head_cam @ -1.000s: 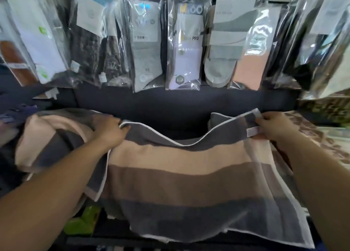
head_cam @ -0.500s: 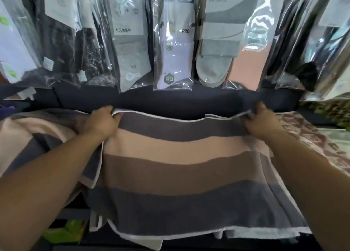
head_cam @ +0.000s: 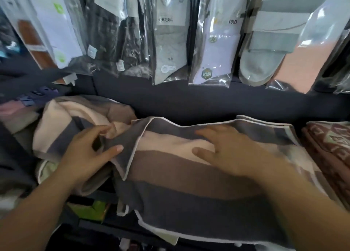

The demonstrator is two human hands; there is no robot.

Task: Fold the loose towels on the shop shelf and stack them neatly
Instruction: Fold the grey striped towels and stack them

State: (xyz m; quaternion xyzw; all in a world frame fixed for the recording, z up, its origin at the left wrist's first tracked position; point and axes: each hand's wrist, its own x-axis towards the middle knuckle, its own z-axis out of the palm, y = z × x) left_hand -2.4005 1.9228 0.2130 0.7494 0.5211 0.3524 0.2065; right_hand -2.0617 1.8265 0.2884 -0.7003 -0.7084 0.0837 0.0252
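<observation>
Two hands on the striped towel (head_cam: pixel 189 177), spread on the shelf (head_cam: pixel 208 105), long side running left to right. My left hand (head_cam: pixel 89 154) pinches its left end, my right hand (head_cam: pixel 229 154) presses flat mid-towel, so I reckon the left end folds over rightward.

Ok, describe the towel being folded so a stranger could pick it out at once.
Below the hanging sock packets lies a row of towels. Take the middle one: the striped towel spread flat under the right hand. The crumpled towel on its left shares those stripes but is bunched up, and the patterned towel on its right is brown.
</observation>
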